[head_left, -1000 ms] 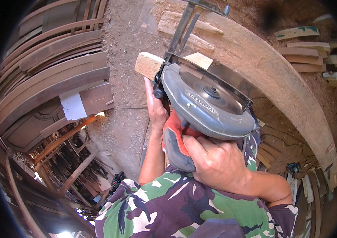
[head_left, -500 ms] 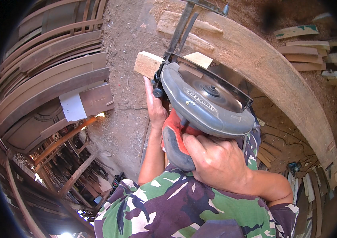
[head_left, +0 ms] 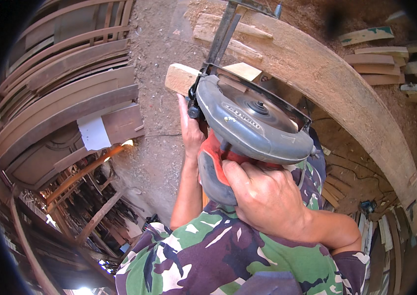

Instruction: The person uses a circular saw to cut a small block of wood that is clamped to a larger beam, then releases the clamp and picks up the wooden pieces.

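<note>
My right hand (head_left: 272, 196) is closed round the red and black handle of a circular saw (head_left: 248, 125) with a grey blade guard. The round blade shows behind the guard and looks smeared, as if spinning. A pale wooden block (head_left: 181, 78) sticks out to the left of the saw's black base, and another pale piece of it shows beyond the base. My left hand (head_left: 193, 132) reaches up under the saw and grips the wooden block from below; one finger lies against its near edge, while the other fingers are mostly hidden.
A thick, sawdust-covered plank (head_left: 326, 69) curves across the far and right side. Offcuts (head_left: 375, 64) lie at the far right. Stacked boards and wooden panels (head_left: 66, 98) line the left, with a white sheet (head_left: 93, 132) on them. A dark power tool (head_left: 367, 206) rests on the ground at right.
The circular saw and my right hand have shifted slightly up and to the left in the view. My left hand keeps its place at the wooden block.
</note>
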